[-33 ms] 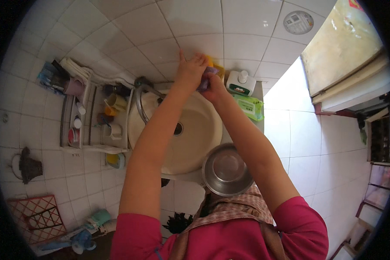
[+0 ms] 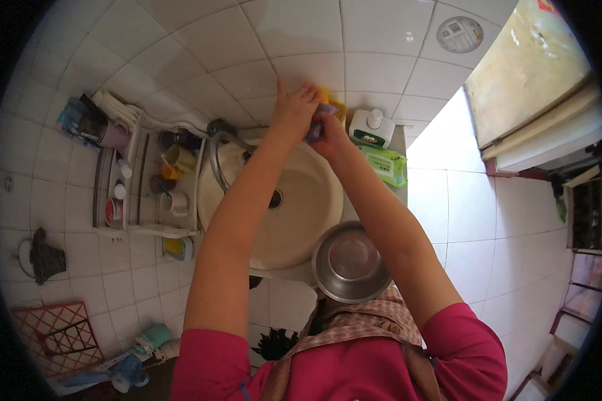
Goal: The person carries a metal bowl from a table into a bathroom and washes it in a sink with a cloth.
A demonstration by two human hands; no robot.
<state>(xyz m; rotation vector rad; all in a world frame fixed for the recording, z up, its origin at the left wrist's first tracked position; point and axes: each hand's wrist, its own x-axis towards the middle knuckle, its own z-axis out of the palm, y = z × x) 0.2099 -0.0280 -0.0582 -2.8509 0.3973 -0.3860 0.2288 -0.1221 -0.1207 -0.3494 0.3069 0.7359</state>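
Both my arms reach over the cream sink (image 2: 308,200) to its far right rim by the tiled wall. My left hand (image 2: 294,115) has its fingers stretched out, one of them raised apart from the others, beside a yellow thing (image 2: 324,94) whose shape is mostly hidden. Closed around a bunched purple cloth (image 2: 320,119) is my right hand (image 2: 330,138), close against the left. Whether my left palm also presses on the cloth is hidden. A white pump bottle (image 2: 371,127) and a green packet of wipes (image 2: 386,166) sit just right of my right wrist.
A curved metal faucet (image 2: 215,160) arches over the sink's left side. Near my body, a steel bowl (image 2: 352,262) sits at the front right edge, partly under my right forearm. Left of the sink, a white wall rack (image 2: 155,229) holds cups and small bottles.
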